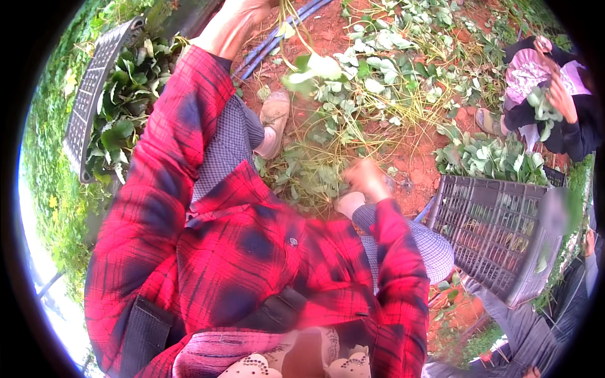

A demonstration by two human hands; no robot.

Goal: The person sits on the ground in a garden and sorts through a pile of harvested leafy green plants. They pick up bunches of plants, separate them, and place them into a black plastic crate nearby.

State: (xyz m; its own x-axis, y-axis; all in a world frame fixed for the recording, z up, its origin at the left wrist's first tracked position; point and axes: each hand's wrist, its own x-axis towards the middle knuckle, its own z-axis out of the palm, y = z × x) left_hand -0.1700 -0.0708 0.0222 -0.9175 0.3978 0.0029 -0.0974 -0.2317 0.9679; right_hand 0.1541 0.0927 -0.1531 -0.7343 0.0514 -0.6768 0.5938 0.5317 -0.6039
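Note:
My left hand (244, 11) is raised at the top edge, where its fingers run out of view. Long thin stems hang down beside it, ending in a blurred green leaf (315, 68); they appear to be in that hand's grip. My right hand (368, 181) is low over the ground by my right shoe, smeared by motion, so its fingers cannot be made out. Nearest to it lies a heap of pulled leafy plants (309, 170) with yellowish stems, which look like strawberry plants. More such plants (384, 75) are spread over the red soil ahead.
A dark plastic crate (101, 94) on the left holds green leafy plants (123, 120). Another crate (491, 233) stands at the right, with a leafy pile (491, 157) behind it. Blue pipes (277, 41) cross the soil. Another person (548, 94) holds leaves at the far right.

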